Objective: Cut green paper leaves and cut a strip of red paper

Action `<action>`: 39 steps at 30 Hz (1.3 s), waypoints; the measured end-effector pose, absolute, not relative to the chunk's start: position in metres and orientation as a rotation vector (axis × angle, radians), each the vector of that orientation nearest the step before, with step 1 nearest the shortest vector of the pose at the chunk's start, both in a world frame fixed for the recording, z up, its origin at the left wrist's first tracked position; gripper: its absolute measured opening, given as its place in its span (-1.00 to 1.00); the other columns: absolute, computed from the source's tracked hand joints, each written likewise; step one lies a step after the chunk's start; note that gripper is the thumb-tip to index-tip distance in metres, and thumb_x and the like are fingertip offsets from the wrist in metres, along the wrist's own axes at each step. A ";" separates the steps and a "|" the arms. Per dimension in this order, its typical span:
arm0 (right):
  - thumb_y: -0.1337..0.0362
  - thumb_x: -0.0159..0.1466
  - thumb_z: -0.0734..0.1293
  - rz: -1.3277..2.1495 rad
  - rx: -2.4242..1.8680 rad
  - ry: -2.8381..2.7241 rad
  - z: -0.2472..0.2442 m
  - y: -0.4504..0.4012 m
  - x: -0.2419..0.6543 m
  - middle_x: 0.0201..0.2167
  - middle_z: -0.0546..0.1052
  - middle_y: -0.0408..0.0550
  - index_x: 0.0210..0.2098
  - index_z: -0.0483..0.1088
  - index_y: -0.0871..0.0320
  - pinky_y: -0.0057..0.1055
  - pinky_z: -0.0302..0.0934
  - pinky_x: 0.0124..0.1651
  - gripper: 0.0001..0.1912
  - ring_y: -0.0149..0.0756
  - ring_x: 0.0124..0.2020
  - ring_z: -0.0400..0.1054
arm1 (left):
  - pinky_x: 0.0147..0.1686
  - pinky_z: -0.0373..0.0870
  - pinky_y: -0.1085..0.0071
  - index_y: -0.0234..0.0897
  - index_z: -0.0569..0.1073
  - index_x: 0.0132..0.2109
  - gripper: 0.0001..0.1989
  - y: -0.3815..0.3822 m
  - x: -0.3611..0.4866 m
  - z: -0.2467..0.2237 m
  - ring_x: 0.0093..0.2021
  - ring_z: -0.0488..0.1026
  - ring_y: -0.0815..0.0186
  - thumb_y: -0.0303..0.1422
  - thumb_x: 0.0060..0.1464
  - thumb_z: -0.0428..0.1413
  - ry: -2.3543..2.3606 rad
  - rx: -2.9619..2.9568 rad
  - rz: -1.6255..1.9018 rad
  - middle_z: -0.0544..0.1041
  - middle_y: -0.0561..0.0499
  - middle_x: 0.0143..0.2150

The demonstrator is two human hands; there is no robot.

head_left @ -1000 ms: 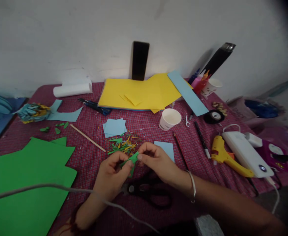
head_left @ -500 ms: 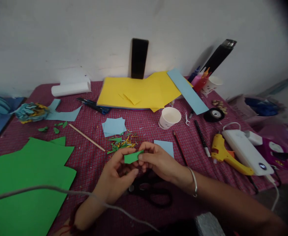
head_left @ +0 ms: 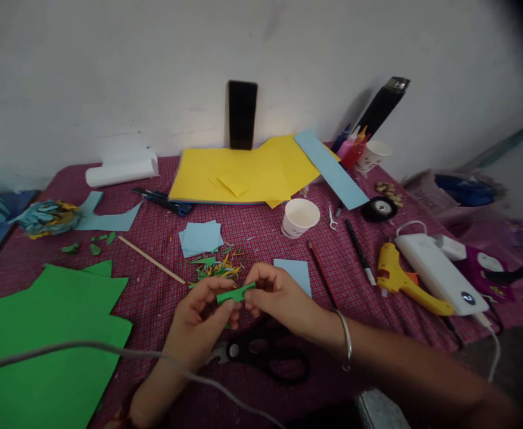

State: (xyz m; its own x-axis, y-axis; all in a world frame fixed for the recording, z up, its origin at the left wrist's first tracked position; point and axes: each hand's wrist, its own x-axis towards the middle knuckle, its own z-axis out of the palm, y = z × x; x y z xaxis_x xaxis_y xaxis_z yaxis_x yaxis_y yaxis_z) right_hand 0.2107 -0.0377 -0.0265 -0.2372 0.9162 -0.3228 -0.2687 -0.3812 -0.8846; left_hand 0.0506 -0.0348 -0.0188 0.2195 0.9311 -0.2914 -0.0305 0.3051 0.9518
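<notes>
A small green paper strip is held between both hands at the front middle of the table. My left hand pinches its left end between thumb and fingers. The right end is gripped by my right hand, which wears a bangle at the wrist. Just below the hands lie black-handled scissors, partly in shadow. Behind the hands is a pile of green, yellow and blue paper scraps. Several blue paper squares are stacked beyond it, and a single blue square lies behind my right hand.
Large green sheets cover the left front. Yellow sheets and a phone stand at the back. A paper cup, red pencil, yellow glue gun and white power strip are rightward. A cable crosses the foreground.
My left thumb has come up onto the green strip, which now looks bent and narrower. The view has shifted slightly, and more of the scissors shows.
</notes>
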 end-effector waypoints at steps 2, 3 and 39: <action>0.35 0.06 0.35 1.723 -1.139 -0.945 -0.025 -0.038 0.210 -0.63 0.40 -0.33 -0.46 0.29 0.15 -0.57 0.10 -0.54 -0.89 -0.57 -0.64 0.22 | -0.58 0.41 0.52 -0.30 0.43 -0.34 -0.77 -0.036 0.050 -0.022 -0.56 0.43 0.39 -0.31 -0.13 0.29 1.128 0.999 0.869 0.52 0.06 -0.53; 0.36 0.06 0.35 1.718 -1.137 -0.959 -0.024 -0.039 0.210 -0.62 0.40 -0.32 -0.46 0.29 0.15 -0.56 0.10 -0.53 -0.89 -0.56 -0.63 0.22 | -0.59 0.40 0.53 -0.29 0.42 -0.37 -0.79 -0.037 0.050 -0.024 -0.56 0.42 0.41 -0.32 -0.12 0.28 1.127 0.988 0.869 0.52 0.06 -0.53; 0.40 0.10 0.39 1.825 -0.750 -0.703 -0.032 -0.052 0.208 -0.59 0.47 -0.24 -0.44 0.42 0.15 -0.58 0.23 -0.52 -0.94 -0.52 -0.59 0.34 | -0.77 0.24 0.62 -0.23 0.46 -0.48 -0.85 -0.049 0.047 -0.021 -0.68 0.32 0.47 -0.34 -0.07 0.28 0.826 0.732 1.049 0.44 0.12 -0.57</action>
